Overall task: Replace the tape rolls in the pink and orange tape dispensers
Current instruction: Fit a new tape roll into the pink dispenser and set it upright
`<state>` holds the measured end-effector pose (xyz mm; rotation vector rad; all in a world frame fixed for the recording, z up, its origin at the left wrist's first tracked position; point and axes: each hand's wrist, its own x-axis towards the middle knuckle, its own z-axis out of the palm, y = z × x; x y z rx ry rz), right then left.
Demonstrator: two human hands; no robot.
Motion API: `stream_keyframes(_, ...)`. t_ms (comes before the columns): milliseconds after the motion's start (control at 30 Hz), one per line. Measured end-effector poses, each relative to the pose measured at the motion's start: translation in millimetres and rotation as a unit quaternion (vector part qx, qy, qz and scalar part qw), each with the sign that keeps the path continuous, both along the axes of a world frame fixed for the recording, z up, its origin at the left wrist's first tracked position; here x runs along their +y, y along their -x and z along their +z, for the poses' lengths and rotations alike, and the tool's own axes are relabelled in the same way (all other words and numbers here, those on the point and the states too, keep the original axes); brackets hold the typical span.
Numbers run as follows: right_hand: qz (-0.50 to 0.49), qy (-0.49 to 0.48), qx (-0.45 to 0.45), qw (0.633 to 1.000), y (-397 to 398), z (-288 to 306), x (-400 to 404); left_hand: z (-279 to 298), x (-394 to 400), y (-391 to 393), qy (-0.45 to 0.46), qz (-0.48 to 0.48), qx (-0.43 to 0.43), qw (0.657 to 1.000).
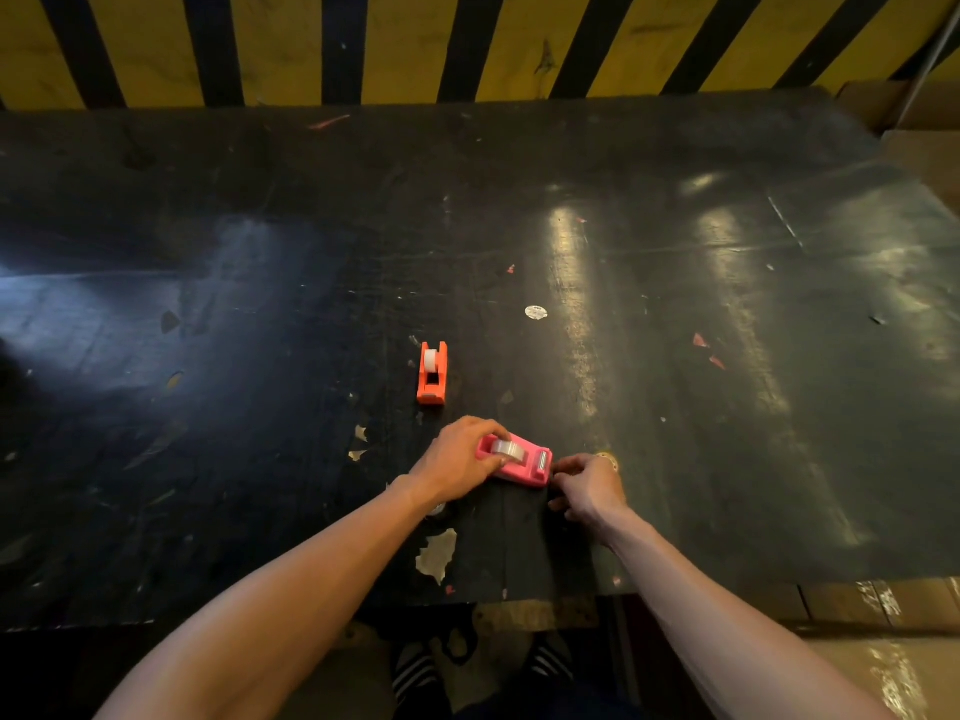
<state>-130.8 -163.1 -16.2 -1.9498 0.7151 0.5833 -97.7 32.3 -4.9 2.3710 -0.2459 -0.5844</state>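
Scraps of torn paper and peeled tape residue litter the black worktable (260,304), the largest pale patch (437,556) lying near the front edge between the two forearms. A round white sticker (536,312) sits on the bare top beyond the hands, with small red flecks (701,341) farther to the right. A wall painted in yellow and black stripes (415,44) rises behind the table, and cardboard boxes (893,103) show at the far right corner. Below the table edge, striped sandals (415,678) appear on the floor.

The orange tape dispenser (432,374) stands alone on the table, well apart from the hands, its long axis pointing away from the person. A white tape roll (430,360) sits in its cradle at the far end.

The pink tape dispenser (517,462) lies nearer the front, between the two hands, angled with its cutter end to the right. A clear tape roll (506,449) rests in its cradle. The left hand (457,459) wraps over the dispenser's left end, fingers curled across the top and touching the roll, so it grips the dispenser body. The right hand (589,485) sits just beside the cutter end with thumb and fingers pinched together; whether a tape end is caught between them cannot be told. Nothing blocks the view of either dispenser except the left hand's fingers covering part of the pink one.
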Motion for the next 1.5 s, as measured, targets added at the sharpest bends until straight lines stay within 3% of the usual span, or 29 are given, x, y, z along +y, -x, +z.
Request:
stream_keyframes(100,0.080,0.031,-0.113,0.990,3,5,-1,-4,7,8,0.007,0.026,0.007,1.000)
stream_keyframes(167,0.148,0.054,-0.143,0.977,3,6,-2,-6,10,12,0.000,0.059,0.004,0.998)
stream_keyframes(467,0.285,0.085,-0.128,0.946,2,4,-6,-6,-3,8,0.062,0.216,0.018,0.974)
stream_keyframes(700,0.236,0.022,-0.116,0.964,8,-6,0,-9,-16,-3,0.119,0.247,0.073,0.959)
stream_keyframes(967,0.232,-0.016,-0.182,0.955,-36,-12,3,0,-24,-27,0.259,0.273,0.182,0.908)
stream_keyframes(1200,0.219,-0.019,-0.159,0.963,-117,-29,0,15,-34,-91,0.245,0.261,0.180,0.916)
stream_keyframes(1500,0.202,-0.034,-0.143,0.968,-120,9,11,8,-35,-100,0.247,0.275,0.190,0.910)
